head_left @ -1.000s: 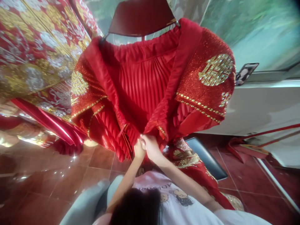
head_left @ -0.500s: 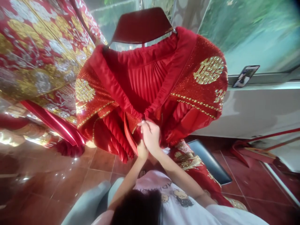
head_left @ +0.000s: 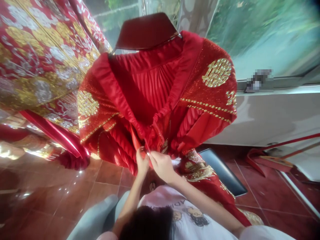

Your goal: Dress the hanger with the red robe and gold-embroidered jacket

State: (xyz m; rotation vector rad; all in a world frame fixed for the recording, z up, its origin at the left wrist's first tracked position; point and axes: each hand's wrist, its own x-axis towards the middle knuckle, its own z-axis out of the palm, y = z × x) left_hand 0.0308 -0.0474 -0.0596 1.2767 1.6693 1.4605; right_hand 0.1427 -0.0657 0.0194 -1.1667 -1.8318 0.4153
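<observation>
A red skirt (head_left: 191,78) with a gathered waistband, pleated lining and gold beaded emblems hangs from a dark red hanger (head_left: 148,30). Below the front dip of the waistband, my right hand (head_left: 163,166) is closed, thumb and forefinger pinching a thin red cord (head_left: 146,144) that runs up toward the waistband. Just beside it, my left hand (head_left: 142,163) is curled with its thumb up against red cloth, close to a smooth orange-red strip (head_left: 135,138). What lies inside the left fingers is partly hidden.
Left of the skirt hangs another garment (head_left: 42,60) with gold and silver embroidery. A black cushioned seat (head_left: 223,171) stands low at the right, partly behind embroidered red cloth (head_left: 207,175). A phone-like object (head_left: 258,81), pixelated, leans on the windowsill. A red dustpan (head_left: 257,160) lies farther right.
Both hands have moved down from the waistband. Clasped together before, they are now slightly apart, and the thin cord shows above the right fingertips. The camera view has shifted slightly.
</observation>
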